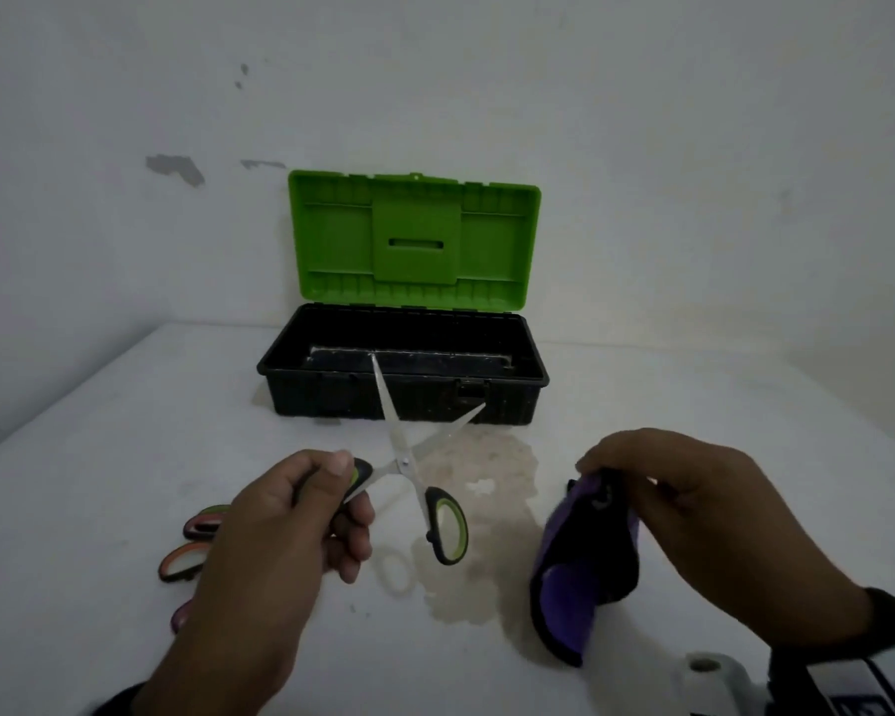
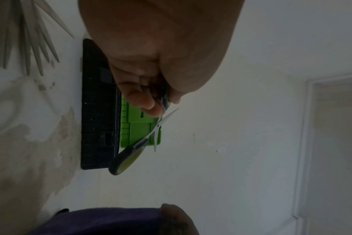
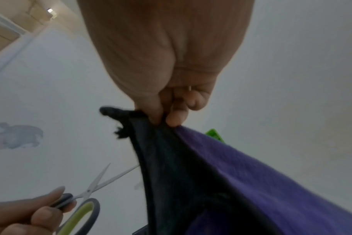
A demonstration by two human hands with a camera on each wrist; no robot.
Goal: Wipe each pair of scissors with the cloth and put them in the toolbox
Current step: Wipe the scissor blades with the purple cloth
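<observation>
My left hand (image 1: pixel 326 509) grips one loop of a pair of green-and-black scissors (image 1: pixel 409 462), held above the table with the blades spread wide and pointing toward the toolbox (image 1: pixel 404 400). The free loop (image 1: pixel 448 527) hangs to the right. In the left wrist view the same scissors (image 2: pixel 149 138) show below my curled fingers (image 2: pixel 145 101). My right hand (image 1: pixel 657 488) pinches the top edge of a purple-and-black cloth (image 1: pixel 585 555), which hangs down to the table. The right wrist view shows my fingertips (image 3: pixel 165 117) pinching the cloth (image 3: pixel 221 174). The black toolbox stands open, green lid (image 1: pixel 414 237) upright.
Several more scissors lie on the table at the left, their coloured handles (image 1: pixel 197 545) partly hidden behind my left forearm. A brownish stain (image 1: pixel 487 472) marks the white table in front of the toolbox. A wall stands right behind the box.
</observation>
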